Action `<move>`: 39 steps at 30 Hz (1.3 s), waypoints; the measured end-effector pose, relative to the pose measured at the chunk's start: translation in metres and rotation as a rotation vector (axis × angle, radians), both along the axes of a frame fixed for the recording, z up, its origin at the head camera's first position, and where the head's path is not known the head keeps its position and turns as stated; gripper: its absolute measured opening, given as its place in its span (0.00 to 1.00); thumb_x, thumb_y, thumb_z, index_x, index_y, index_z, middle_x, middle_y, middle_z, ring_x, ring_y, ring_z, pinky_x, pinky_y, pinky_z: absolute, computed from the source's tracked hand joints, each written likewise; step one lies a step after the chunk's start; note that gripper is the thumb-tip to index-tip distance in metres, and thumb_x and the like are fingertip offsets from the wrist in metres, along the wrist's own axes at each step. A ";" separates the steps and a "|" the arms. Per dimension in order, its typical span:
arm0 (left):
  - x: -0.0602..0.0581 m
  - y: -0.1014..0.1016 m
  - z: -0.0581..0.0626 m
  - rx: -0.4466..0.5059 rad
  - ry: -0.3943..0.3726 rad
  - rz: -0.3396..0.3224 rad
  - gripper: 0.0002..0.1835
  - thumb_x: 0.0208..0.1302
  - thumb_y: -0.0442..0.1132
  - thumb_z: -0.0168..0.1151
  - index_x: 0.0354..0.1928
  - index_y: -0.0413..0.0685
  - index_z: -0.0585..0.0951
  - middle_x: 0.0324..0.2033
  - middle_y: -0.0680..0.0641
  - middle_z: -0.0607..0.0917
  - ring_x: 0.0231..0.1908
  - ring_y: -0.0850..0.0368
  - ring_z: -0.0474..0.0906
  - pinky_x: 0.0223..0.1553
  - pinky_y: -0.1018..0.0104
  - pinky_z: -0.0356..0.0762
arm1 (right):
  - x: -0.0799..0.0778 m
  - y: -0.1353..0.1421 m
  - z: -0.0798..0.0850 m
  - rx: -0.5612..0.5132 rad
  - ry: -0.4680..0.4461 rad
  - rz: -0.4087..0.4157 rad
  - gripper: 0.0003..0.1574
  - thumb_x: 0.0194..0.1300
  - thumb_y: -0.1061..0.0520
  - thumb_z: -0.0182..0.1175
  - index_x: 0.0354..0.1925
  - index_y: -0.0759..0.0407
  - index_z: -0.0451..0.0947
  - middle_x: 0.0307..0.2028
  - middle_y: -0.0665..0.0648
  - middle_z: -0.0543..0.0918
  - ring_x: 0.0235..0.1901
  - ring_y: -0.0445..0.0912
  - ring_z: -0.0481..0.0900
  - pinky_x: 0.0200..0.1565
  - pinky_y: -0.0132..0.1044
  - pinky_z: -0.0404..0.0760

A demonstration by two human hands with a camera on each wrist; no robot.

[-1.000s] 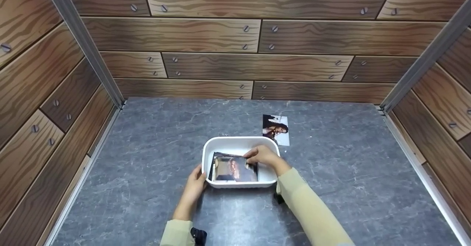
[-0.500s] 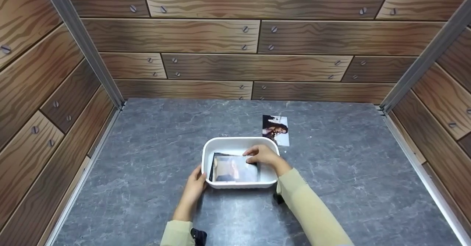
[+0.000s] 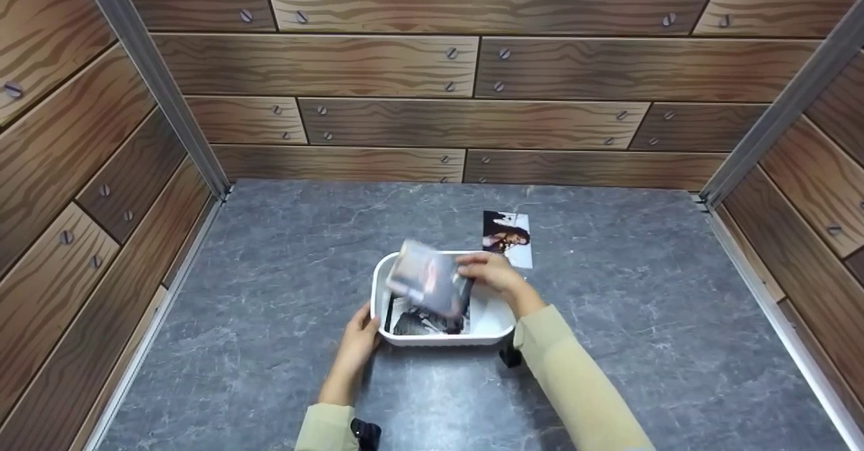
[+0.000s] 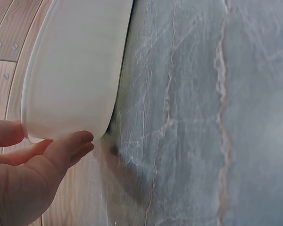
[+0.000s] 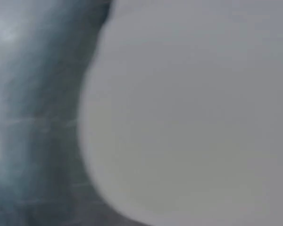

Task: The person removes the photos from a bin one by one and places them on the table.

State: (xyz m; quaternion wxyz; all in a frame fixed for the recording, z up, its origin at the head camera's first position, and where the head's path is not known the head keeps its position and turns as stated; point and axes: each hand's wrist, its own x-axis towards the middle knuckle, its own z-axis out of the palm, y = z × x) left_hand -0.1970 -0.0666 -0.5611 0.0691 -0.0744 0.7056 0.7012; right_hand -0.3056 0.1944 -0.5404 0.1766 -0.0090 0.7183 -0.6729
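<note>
In the head view a white plastic tub [image 3: 442, 339] stands in the middle of the tabletop. My left hand [image 3: 356, 343] holds its near left corner; in the left wrist view thumb and fingers [image 4: 75, 141] are bent against the tub's outer wall. My right hand [image 3: 496, 275] pinches the right edge of a photo print [image 3: 425, 275], blurred and tilted above the tub. Below that print, a black-and-white photo [image 3: 418, 323] lies in the tub. The right wrist view has only the blurred tub wall [image 5: 179, 113], with the right hand out of sight.
Behind the tub's right back corner, another photo [image 3: 506, 235] of a long-haired person lies on the grey marbled tabletop [image 3: 304, 235]. Wood-patterned panels [image 3: 391, 120] with metal corner posts enclose the back and both sides.
My right hand has lifted the top photo from the stack in the tub, tilting it and uncovering the black-and-white one. The left hand stays at the corner.
</note>
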 end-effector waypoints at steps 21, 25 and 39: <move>-0.001 0.003 0.000 -0.008 -0.025 0.008 0.26 0.73 0.29 0.39 0.69 0.23 0.55 0.65 0.23 0.62 0.65 0.33 0.64 0.65 0.47 0.70 | -0.091 0.230 -0.123 -0.778 -0.293 -0.626 0.26 0.58 0.67 0.66 0.53 0.46 0.83 0.39 0.50 0.87 0.37 0.41 0.82 0.47 0.32 0.84; -0.001 0.002 0.000 -0.014 -0.026 0.016 0.26 0.73 0.29 0.40 0.69 0.23 0.55 0.65 0.23 0.63 0.65 0.34 0.65 0.65 0.48 0.70 | -0.036 0.198 -0.049 -0.665 -0.369 -0.757 0.36 0.67 0.67 0.56 0.69 0.45 0.65 0.45 0.47 0.83 0.35 0.39 0.79 0.55 0.27 0.79; -0.002 0.002 0.000 -0.028 -0.046 0.012 0.26 0.73 0.29 0.40 0.69 0.24 0.55 0.66 0.24 0.63 0.66 0.34 0.64 0.65 0.47 0.69 | 0.005 0.169 0.003 -0.510 -0.473 -0.798 0.36 0.72 0.63 0.45 0.74 0.47 0.50 0.68 0.50 0.67 0.50 0.36 0.72 0.65 0.24 0.64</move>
